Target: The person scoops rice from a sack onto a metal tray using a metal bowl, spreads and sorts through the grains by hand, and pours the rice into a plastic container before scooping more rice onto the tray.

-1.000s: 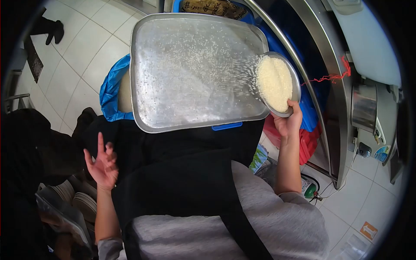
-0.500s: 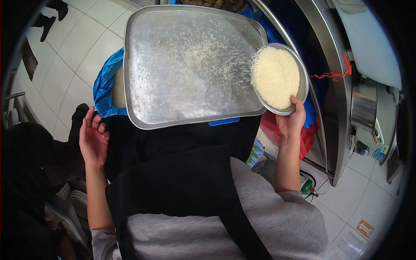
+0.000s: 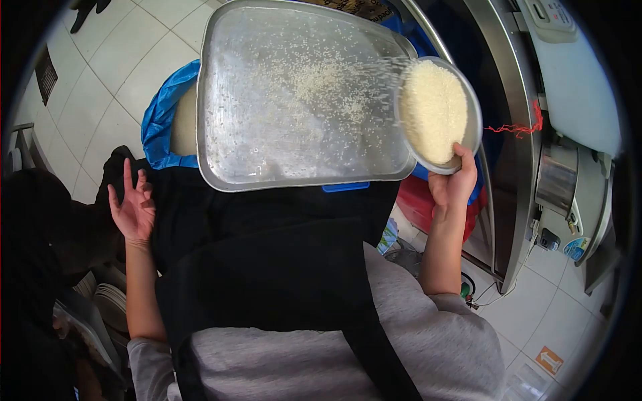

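My right hand (image 3: 456, 175) grips the near rim of a round metal bowl (image 3: 476, 127), thumb inside against the rice. White rice (image 3: 436, 110) fills the bowl, which tilts left over the edge of a large metal tray (image 3: 247, 134). Grains spill from its left side in a blurred stream. A thin scatter of rice (image 3: 321, 83) lies on the tray's upper middle. My left hand (image 3: 136, 207) is raised palm up left of my lap, fingers spread and holding nothing. Beyond it, a blue plastic bag (image 3: 155, 130) with pale contents (image 3: 184, 127) shows partly under the tray.
A dark-clothed person (image 3: 40, 227) is close on my left, near stacked plates (image 3: 110, 301). To the right stand a metal-edged unit (image 3: 498, 80) with red string (image 3: 518, 127) and a metal pot (image 3: 555, 175). Something red (image 3: 428, 200) lies below the bowl.
The bowl and my right hand have shifted slightly right and up, with more grains spilling onto the tray. My left hand has moved left and its fingers have spread.
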A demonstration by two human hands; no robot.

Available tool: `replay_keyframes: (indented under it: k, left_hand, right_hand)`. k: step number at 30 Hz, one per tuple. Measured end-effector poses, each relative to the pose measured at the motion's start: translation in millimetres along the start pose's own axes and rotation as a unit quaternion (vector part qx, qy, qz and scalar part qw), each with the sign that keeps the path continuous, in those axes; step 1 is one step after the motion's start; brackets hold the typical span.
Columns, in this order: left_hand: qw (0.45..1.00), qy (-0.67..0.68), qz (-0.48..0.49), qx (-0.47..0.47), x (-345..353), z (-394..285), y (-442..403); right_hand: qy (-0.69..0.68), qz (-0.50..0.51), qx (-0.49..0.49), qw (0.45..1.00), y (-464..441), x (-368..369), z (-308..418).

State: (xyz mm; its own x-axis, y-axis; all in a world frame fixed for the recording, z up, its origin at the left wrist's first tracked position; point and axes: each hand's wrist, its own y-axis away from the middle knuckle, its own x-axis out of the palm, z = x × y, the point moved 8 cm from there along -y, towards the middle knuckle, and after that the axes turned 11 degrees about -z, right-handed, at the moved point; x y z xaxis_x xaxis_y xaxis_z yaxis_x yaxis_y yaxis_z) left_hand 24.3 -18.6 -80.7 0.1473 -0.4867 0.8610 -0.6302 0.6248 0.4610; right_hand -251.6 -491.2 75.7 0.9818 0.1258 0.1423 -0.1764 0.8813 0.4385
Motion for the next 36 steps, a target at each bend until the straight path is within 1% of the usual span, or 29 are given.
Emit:
replay_keyframes:
  k: [1,2,4,5,7,8,10,11,13,14,15,17,18,19,20,21,22,23,24,25,26,27,28,29,30,31,32,34,36]
  left_hand:
    - [1.0,0.002,-0.002,0.001,-2,0,-1]
    - [1.0,-0.007,-0.004,-0.004,-2,1,-2]
    - [1.0,-0.01,0.001,-0.01,3,2,-3]
    - [1.0,-0.009,0.003,-0.008,9,3,-3]
    - [0.998,-0.059,-0.019,0.033,26,4,-3]
    - [0.998,-0.059,-0.018,0.031,41,8,-5]
    - [0.985,-0.17,-0.017,0.02,78,24,-10]
    - [0.97,-0.24,-0.016,0.014,96,34,-13]
    - [0.918,-0.396,-0.024,0.017,115,49,-26]
    - [0.863,-0.499,-0.037,0.062,126,54,-32]
    - [0.796,-0.595,-0.049,0.105,136,59,-38]
    - [0.802,-0.586,-0.044,0.106,142,72,-50]
    - [0.789,-0.602,-0.03,0.115,149,78,-54]
    - [0.776,-0.619,-0.017,0.124,154,83,-56]
    - [0.776,-0.619,-0.016,0.125,155,87,-57]
    - [0.75,-0.645,-0.003,0.146,157,89,-58]
    - [0.723,-0.669,0.008,0.169,159,91,-58]
    - [0.723,-0.67,0.006,0.17,159,92,-58]
    - [0.693,-0.695,0.01,0.191,161,91,-56]
    - [0.662,-0.719,0.015,0.211,163,91,-53]
    - [0.661,-0.72,0.016,0.21,163,91,-52]
    - [0.635,-0.736,0.028,0.233,168,91,-49]
    - [0.607,-0.751,0.039,0.256,172,91,-46]
    - [0.607,-0.751,0.039,0.256,171,91,-45]
    - [0.575,-0.77,0.039,0.272,173,90,-43]
    - [0.543,-0.788,0.039,0.286,174,90,-42]
    - [0.543,-0.788,0.04,0.287,173,89,-42]
    - [0.443,-0.808,0.068,0.382,182,89,-35]
    - [0.438,-0.812,0.05,0.383,178,87,-34]
  right_hand:
    - [0.021,-0.027,-0.066,0.997,2,0,8]
    - [0.024,-0.026,-0.064,0.997,2,0,10]
    - [-0.038,-0.002,0.057,0.998,1,6,-1]
    - [-0.038,0.0,0.055,0.998,4,10,-1]
    - [0.012,0.001,-0.048,0.999,13,20,9]
    - [-0.001,-0.001,-0.018,1.0,11,20,6]
    - [-0.001,-0.012,-0.017,1.0,11,21,4]
    - [-0.001,-0.017,-0.018,1.0,10,23,4]
    - [-0.006,-0.002,-0.014,1.0,7,28,0]
    - [-0.013,0.008,-0.012,1.0,6,30,-2]
    - [-0.012,0.009,-0.012,1.0,6,31,-3]
    - [-0.014,0.005,-0.026,1.0,6,34,-5]
    - [0.003,-0.004,-0.047,0.999,5,34,-4]
    - [0.002,-0.003,-0.047,0.999,4,34,-3]
    - [-0.022,0.018,-0.004,1.0,4,37,-8]
    - [-0.046,0.04,0.04,0.997,4,41,-13]
    - [-0.046,0.042,0.04,0.997,4,42,-14]
    - [-0.019,0.037,-0.014,0.999,4,41,-9]
    - [0.008,0.031,-0.067,0.997,5,40,-4]
    - [0.007,0.03,-0.065,0.997,6,41,-4]
    - [-0.019,0.03,-0.017,0.999,6,41,-8]
    - [-0.044,0.031,0.029,0.998,6,42,-13]
    - [-0.045,0.032,0.029,0.998,5,43,-14]
    - [-0.026,0.019,0.005,0.999,5,41,-13]
    - [-0.008,0.007,-0.019,1.0,5,40,-12]
    - [-0.009,0.006,-0.019,1.0,6,40,-13]
    - [-0.017,0.012,-0.016,1.0,7,41,-13]
    - [-0.024,0.02,-0.014,0.999,6,43,-12]
    - [-0.015,0.008,0.003,1.0,4,39,-14]
